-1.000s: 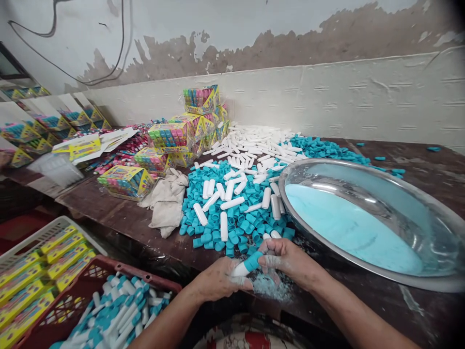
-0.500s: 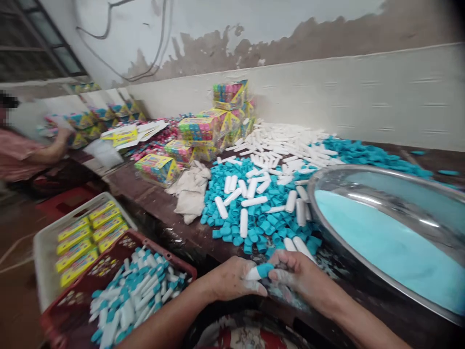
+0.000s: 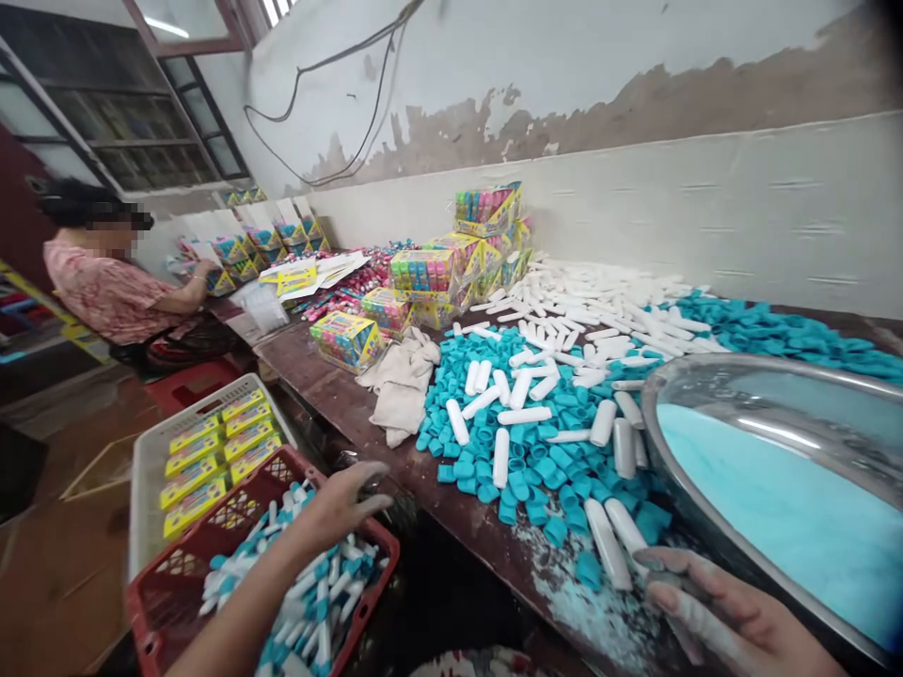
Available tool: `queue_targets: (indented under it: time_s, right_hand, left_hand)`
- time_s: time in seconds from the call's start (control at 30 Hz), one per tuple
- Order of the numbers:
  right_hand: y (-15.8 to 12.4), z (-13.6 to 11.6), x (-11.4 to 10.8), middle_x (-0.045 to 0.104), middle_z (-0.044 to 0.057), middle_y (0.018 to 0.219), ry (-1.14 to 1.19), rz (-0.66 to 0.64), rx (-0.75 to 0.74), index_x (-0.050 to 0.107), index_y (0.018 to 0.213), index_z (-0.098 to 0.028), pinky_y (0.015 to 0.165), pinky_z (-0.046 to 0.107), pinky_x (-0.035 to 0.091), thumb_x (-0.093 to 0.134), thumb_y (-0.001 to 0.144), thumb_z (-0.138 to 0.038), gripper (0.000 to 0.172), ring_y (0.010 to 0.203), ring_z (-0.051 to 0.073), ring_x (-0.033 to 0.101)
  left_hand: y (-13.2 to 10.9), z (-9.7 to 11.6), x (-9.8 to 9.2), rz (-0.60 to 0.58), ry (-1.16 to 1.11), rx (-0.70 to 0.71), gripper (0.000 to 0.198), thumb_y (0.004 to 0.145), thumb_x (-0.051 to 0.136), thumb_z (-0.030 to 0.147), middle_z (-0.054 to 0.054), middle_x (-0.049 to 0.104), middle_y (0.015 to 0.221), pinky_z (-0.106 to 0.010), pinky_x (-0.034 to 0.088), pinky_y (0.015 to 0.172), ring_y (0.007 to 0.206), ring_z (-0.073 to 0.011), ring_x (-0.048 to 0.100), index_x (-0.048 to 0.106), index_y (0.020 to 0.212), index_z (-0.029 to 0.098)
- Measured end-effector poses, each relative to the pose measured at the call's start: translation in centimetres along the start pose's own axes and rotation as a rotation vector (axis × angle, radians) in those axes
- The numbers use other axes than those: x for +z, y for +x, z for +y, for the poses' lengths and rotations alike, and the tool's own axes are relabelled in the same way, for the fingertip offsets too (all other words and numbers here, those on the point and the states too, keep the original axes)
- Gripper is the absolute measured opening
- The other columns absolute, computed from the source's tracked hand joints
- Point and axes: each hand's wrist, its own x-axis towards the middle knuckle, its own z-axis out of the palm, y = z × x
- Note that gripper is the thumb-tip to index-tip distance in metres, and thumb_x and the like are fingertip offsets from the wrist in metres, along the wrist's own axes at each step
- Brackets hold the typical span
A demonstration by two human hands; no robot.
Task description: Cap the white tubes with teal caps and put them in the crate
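My left hand [image 3: 349, 503] hovers over the red basket [image 3: 151, 611] of white tubes with blue caps, its fingers apart and nothing held. At the lower right, my right hand [image 3: 726, 602] has its fingers apart beside two white tubes [image 3: 608, 545] on the table. Its fingertips are near the end of one tube; whether they touch it I cannot tell. Loose blue caps [image 3: 522, 461] lie in a heap with white tubes on top. A metal basin [image 3: 653, 414] of pale blue powder [image 3: 768, 498] stands to the right.
Further back are a beige cloth [image 3: 402, 385], stacked display boxes [image 3: 423, 273] and a pile of white tubes [image 3: 585, 291]. A pale crate [image 3: 145, 480] holds yellow boxes at the left. A person [image 3: 113, 282] sits at the table's far end.
My hands have parted. The blue-capped white tube between them is no longer seen there. My left hand moved left over the basket, my right hand moved right. The view has shifted too.
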Motion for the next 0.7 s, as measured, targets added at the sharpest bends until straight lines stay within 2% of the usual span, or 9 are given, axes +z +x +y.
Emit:
queue_targets:
  time_s: [0.1,0.17,0.23,0.33,0.43,0.53,0.63,0.7]
  right_hand:
    - [-0.1,-0.7,0.2,0.069,0.004,0.086,0.021,-0.044,0.065,0.069,0.092,-0.023,0.061,0.022,0.051,0.064,0.063,-0.050,0.040,0.073,0.021,0.063]
    - [-0.3,-0.8,0.1,0.068,0.003,0.095,0.037,-0.038,0.086,0.069,0.092,-0.024,0.065,0.022,0.051,0.064,0.063,-0.051,0.040,0.080,0.022,0.062]
    - [-0.8,-0.6,-0.1,0.068,0.003,0.091,0.053,-0.027,0.097,0.069,0.094,-0.025,0.059,0.021,0.051,0.063,0.064,-0.051,0.040,0.075,0.021,0.062]
    - [-1.5,-0.1,-0.3,0.066,0.002,0.069,0.065,-0.041,0.113,0.068,0.096,-0.023,0.050,0.021,0.048,0.061,0.067,-0.051,0.041,0.060,0.018,0.058]
    - [-1.7,0.0,0.0,0.062,0.000,0.061,0.021,-0.032,0.079,0.066,0.097,-0.020,0.048,0.021,0.046,0.057,0.071,-0.050,0.041,0.050,0.013,0.052]
    - [-1.4,-0.8,0.6,0.064,0.001,0.067,-0.067,-0.017,-0.019,0.065,0.093,-0.019,0.049,0.022,0.045,0.051,0.076,-0.048,0.037,0.052,0.014,0.053]
    - [-0.8,-2.4,1.3,0.067,0.004,0.080,-0.179,0.006,-0.176,0.065,0.089,-0.018,0.067,0.027,0.050,0.049,0.079,-0.043,0.031,0.072,0.019,0.061]
    - [-0.5,-3.5,1.7,0.067,0.007,0.093,-0.266,0.031,-0.324,0.064,0.096,-0.018,0.080,0.032,0.048,0.049,0.081,-0.038,0.029,0.088,0.022,0.060]
  left_hand:
    - [4.9,6.4,1.4,0.098,0.069,0.173,0.026,0.083,0.045,0.028,-0.004,0.061,0.096,-0.025,0.043,0.080,0.088,-0.0163,0.056,0.056,0.106,0.020]
    - [7.7,9.0,2.4,0.140,0.182,0.198,0.028,0.084,0.040,0.017,-0.006,0.058,0.099,-0.027,0.043,0.081,0.090,-0.0169,0.054,0.055,0.108,0.019]
    - [10.0,9.7,3.2,0.156,0.248,0.196,0.033,0.079,0.040,0.006,-0.010,0.054,0.102,-0.032,0.042,0.083,0.093,-0.0199,0.052,0.056,0.106,0.016]
    - [12.1,8.5,3.8,0.143,0.287,0.205,0.035,0.071,0.043,-0.001,-0.011,0.051,0.102,-0.036,0.042,0.083,0.093,-0.0225,0.051,0.060,0.097,0.015]
    - [12.7,6.6,3.7,0.112,0.279,0.242,0.036,0.072,0.042,0.000,-0.010,0.050,0.101,-0.035,0.044,0.080,0.089,-0.0213,0.052,0.061,0.098,0.018]
    - [12.3,6.2,3.2,0.110,0.228,0.277,0.037,0.077,0.038,0.005,-0.010,0.050,0.105,-0.035,0.044,0.079,0.089,-0.0205,0.053,0.058,0.105,0.018]
    - [10.4,8.2,2.8,0.121,0.121,0.333,0.025,0.083,0.042,0.020,-0.009,0.053,0.106,-0.033,0.043,0.084,0.095,-0.0201,0.052,0.057,0.103,0.017]
    - [8.5,10.8,3.3,0.050,-0.142,0.338,0.023,0.083,0.045,0.032,-0.007,0.058,0.096,-0.030,0.046,0.080,0.090,-0.0192,0.055,0.059,0.094,0.017]
